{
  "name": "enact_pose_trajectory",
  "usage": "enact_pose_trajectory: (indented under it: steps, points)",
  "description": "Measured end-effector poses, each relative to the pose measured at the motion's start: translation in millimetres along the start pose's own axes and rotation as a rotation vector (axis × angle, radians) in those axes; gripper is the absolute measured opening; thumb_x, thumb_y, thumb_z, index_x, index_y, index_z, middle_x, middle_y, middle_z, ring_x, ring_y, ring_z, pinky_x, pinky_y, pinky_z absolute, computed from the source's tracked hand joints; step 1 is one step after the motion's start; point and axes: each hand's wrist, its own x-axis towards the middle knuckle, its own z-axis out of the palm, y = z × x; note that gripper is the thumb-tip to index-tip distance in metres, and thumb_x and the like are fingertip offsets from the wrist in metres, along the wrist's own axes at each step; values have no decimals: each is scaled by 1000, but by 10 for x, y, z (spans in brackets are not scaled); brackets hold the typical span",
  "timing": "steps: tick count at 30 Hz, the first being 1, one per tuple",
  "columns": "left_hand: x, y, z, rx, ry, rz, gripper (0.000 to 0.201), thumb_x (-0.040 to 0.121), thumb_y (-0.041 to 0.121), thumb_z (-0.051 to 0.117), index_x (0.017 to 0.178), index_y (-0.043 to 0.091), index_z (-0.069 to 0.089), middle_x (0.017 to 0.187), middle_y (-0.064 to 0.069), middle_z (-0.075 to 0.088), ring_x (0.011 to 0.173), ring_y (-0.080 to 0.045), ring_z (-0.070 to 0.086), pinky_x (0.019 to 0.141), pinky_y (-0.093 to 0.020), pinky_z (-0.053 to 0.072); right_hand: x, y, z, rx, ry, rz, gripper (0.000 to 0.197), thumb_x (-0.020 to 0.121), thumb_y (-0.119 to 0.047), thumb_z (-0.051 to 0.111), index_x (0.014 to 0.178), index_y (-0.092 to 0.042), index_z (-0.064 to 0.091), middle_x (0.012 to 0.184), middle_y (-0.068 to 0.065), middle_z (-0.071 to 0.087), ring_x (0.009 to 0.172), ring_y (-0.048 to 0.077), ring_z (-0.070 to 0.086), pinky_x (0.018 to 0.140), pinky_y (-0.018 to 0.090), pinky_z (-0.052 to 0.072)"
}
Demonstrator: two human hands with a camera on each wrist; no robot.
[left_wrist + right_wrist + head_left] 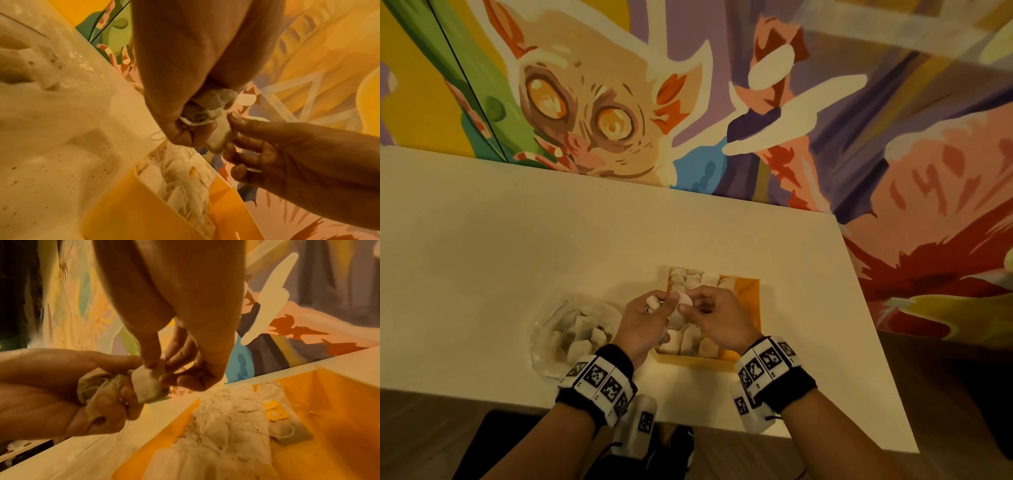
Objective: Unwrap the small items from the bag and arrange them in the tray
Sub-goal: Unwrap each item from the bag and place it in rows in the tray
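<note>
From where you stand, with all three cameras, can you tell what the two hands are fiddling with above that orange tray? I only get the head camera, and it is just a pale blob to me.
Observer: The right wrist camera shows the right hand pinching a small white papery sachet between thumb and fingertips.
Visitor: And the other hand?
Observer: The left hand grips a crumpled beige papery bundle, bunched inside its curled fingers.
Visitor: What are the pale lumps in the tray?
Observer: Close up they look like white tea bags with thin strings. One carries a yellow paper tag, lying in the orange plastic tray.
</note>
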Motion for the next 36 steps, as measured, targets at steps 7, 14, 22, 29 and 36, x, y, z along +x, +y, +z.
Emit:
enact_pose_trajectory:
  steps: [7, 14, 22, 29, 36]
  points:
    - [-42, 148, -22, 177, -34, 200, 11, 87, 15, 70, 91, 6, 75, 59, 12, 64, 50, -4, 52, 50, -16, 42, -21, 90, -61, 3, 79, -61, 3, 84, -21, 75, 87, -20, 74, 73, -12, 66, 68, -1, 59, 67, 17, 47]
    - [29, 274, 8, 360, -57, 359, 15, 83, 15, 75, 77, 29, 75, 85, 9, 75, 89, -7, 69, 87, -29, 52, -97, 141, 12, -95, 112, -85, 38, 85, -25, 73, 53, -39, 57, 55, -14, 53, 60, 8, 49, 63, 27, 44]
    - [37, 366, -8, 423, -168, 394, 12, 84, 19, 74, 82, 30, 78, 87, 12, 75, 89, -5, 69, 87, -31, 54, -116, 35, -108, -79, 111, -104, 11, 85, -31, 72, 95, -34, 69, 86, -21, 69, 83, 0, 61, 68, 12, 43]
    - [70, 458, 57, 409, -157, 440, 19, 83, 16, 74, 75, 33, 74, 79, 19, 72, 83, 5, 66, 78, -14, 48, -148, 64, -131, -120, 143, -32, 32, 88, -25, 69, 59, -19, 59, 56, -5, 56, 59, 12, 50, 61, 26, 42]
    - [164, 202, -37, 523, -37, 300, 11, 86, 30, 72, 76, 33, 72, 89, 14, 73, 96, -10, 66, 90, -35, 51, 44, 167, -419, -389, 161, 151, 17, 88, -19, 69, 77, -6, 70, 81, 11, 69, 77, 18, 62, 67, 21, 44]
